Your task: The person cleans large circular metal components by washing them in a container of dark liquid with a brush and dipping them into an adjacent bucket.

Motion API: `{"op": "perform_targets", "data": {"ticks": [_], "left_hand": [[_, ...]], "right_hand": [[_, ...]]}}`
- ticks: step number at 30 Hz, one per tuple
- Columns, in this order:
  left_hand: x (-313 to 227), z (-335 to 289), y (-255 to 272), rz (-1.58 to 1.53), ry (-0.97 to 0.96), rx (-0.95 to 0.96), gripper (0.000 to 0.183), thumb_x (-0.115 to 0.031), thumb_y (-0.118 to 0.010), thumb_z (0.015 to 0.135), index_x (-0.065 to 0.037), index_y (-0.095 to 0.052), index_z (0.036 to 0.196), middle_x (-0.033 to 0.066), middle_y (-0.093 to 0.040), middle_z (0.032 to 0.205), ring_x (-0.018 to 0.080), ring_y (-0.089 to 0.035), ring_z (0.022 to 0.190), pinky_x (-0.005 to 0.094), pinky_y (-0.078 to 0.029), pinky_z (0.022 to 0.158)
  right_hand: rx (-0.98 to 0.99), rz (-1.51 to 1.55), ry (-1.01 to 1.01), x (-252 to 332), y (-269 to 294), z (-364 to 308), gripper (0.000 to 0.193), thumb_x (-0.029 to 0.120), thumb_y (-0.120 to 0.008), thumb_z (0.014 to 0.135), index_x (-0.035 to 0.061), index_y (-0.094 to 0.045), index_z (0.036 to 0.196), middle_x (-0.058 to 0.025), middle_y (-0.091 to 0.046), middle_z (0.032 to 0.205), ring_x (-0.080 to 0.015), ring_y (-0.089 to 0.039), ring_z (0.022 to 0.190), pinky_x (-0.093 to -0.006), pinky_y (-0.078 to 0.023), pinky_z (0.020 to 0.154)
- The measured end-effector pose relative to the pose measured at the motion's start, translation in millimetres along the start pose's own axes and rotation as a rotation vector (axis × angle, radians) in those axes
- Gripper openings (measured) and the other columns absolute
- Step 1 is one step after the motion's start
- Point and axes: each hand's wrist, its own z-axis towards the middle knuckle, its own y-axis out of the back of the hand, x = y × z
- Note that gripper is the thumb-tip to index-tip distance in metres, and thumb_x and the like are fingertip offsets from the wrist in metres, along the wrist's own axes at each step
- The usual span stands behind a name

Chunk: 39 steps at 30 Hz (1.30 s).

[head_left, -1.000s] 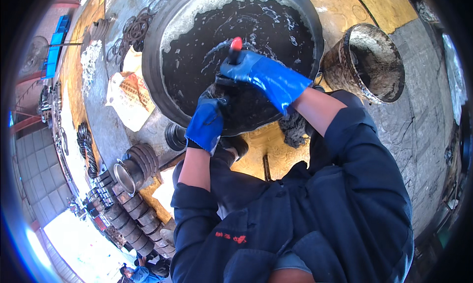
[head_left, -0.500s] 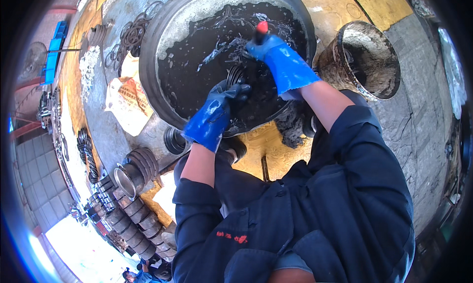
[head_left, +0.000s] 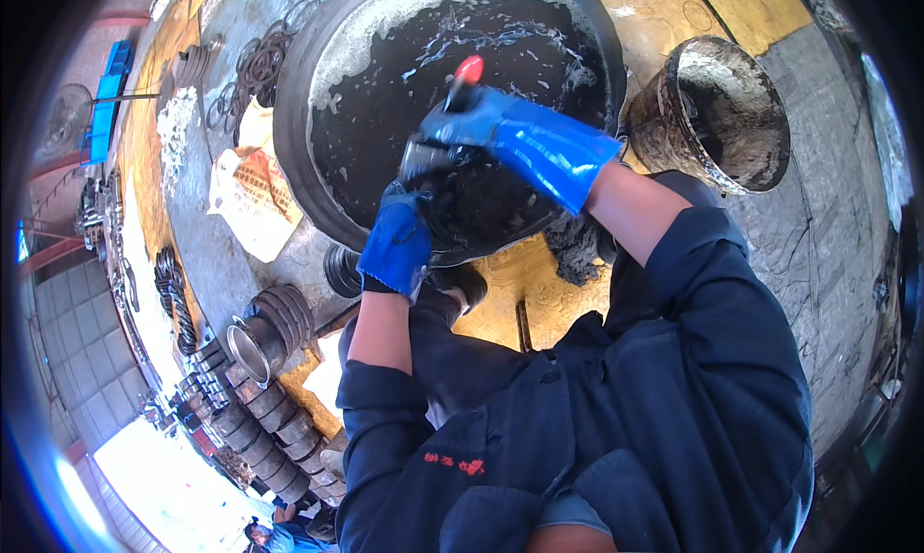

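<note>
Both my hands wear blue rubber gloves over a wide round tub (head_left: 292, 120) of dark, foamy liquid. My left hand (head_left: 397, 231) is closed around a small stack of dark metal rings (head_left: 423, 158), held above the liquid and smeared by motion. Just above the rings, my right hand (head_left: 467, 120) grips a tool with a red end (head_left: 470, 69) and a black part below it. The tool's working end is hidden behind the glove and rings, so its kind does not show.
Right of the tub stands a grimy bucket (head_left: 664, 120). A printed sack (head_left: 252, 202) and loose dark rings (head_left: 260, 67) lie on the left. Stacked metal cylinders (head_left: 255, 409) and a ringed part with a bright rim (head_left: 252, 351) are at lower left. Dark sludge (head_left: 577, 250) lies below the tub.
My right hand has moved left and down with the red-ended tool, onto the rings. My left hand has shifted slightly left, and the rings have turned. The foam has spread differently.
</note>
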Motion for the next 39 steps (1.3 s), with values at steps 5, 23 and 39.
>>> {"op": "perform_targets", "data": {"ticks": [5,23,39], "left_hand": [[23.2,5.4,0.8,-0.33,0.173,-0.054,0.03,-0.003,-0.057,0.091,0.003,-0.058,0.121,0.009,-0.068,0.106,0.0139,-0.064,0.091,0.0247,-0.051,0.084],[-28.0,7.1,-1.2,-0.145,0.216,0.057,0.032,-0.003,-0.057,0.09,0.004,-0.058,0.12,0.0084,-0.069,0.103,0.0143,-0.065,0.09,0.027,-0.052,0.078],[25.7,43.4,-28.5,-0.551,0.315,0.037,0.029,-0.01,-0.061,0.093,0.001,-0.06,0.119,0.0115,-0.07,0.102,0.0193,-0.067,0.092,0.0302,-0.055,0.081]], "right_hand": [[-0.15,-0.201,-0.028,3.0,-16.9,-7.6,0.037,0.04,-0.065,0.08,0.009,-0.073,0.099,-0.0125,-0.072,0.089,-0.0236,-0.067,0.083,-0.0359,-0.051,0.078],[-0.279,-0.246,-0.149,-11.6,-2.0,9.9,0.036,0.041,-0.066,0.083,0.0107,-0.071,0.1,-0.0095,-0.072,0.093,-0.0213,-0.068,0.086,-0.0343,-0.052,0.083],[-0.735,-0.407,-0.239,-2.9,63.4,0.0,0.034,0.037,-0.071,0.078,0.0079,-0.073,0.096,-0.0131,-0.073,0.089,-0.0207,-0.07,0.086,-0.0336,-0.053,0.083]]}}
